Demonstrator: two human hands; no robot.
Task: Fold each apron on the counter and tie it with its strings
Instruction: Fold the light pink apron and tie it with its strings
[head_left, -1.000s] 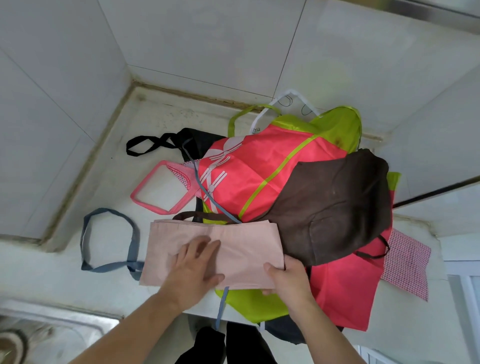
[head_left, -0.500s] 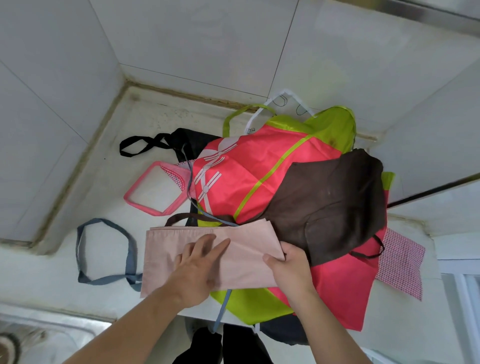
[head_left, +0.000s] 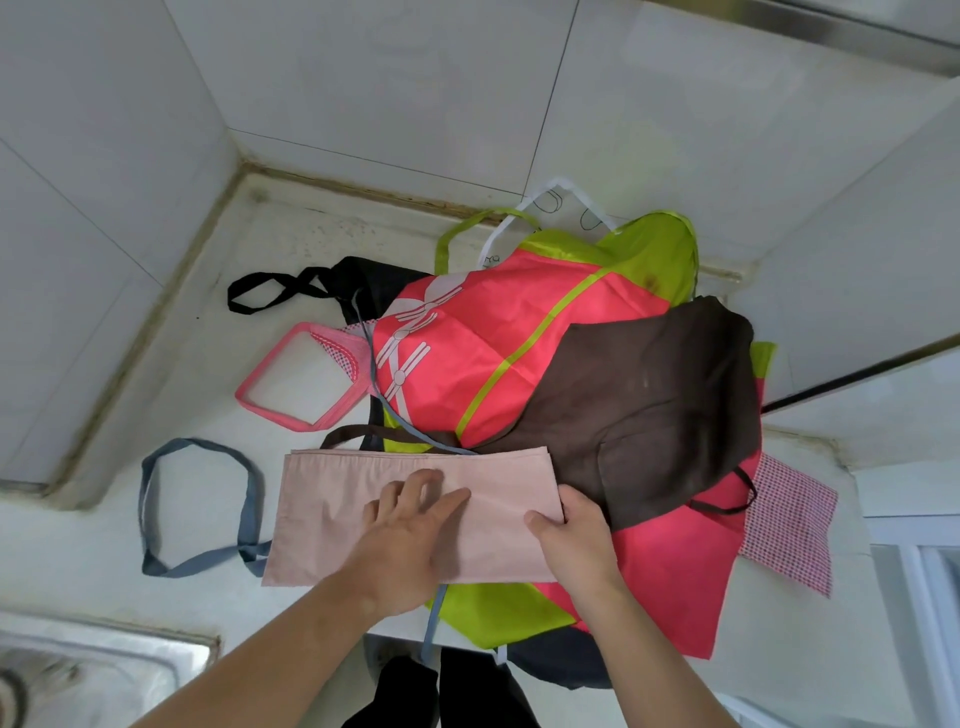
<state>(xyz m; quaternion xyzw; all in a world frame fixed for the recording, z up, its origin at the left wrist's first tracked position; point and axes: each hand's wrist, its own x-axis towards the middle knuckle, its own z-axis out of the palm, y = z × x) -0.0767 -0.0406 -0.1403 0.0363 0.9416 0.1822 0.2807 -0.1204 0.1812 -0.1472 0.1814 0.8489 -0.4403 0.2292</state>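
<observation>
A: Where is the pink apron (head_left: 332, 514)?

B: Folded into a long band at the counter's (head_left: 218, 364) near edge, its right end lying over the apron pile (head_left: 571, 374).

A: And the hands?

B: The left hand (head_left: 410, 525) lies flat on the band's middle, fingers straight and pressing down. The right hand (head_left: 576, 535) grips the band's right end, thumb on top, fingers curled under the edge.

A: The strings?

B: A blue loop (head_left: 197, 509) lies on the counter left of the band, joined at its lower left corner. A blue strap (head_left: 434, 623) hangs off the counter's front edge below the left wrist.

A: What's in the pile?

B: A red apron (head_left: 483, 343) with lime stripes, a brown apron (head_left: 649, 405) across it, lime, black and checked cloth beneath. A sink (head_left: 104, 670) shows at lower left.
</observation>
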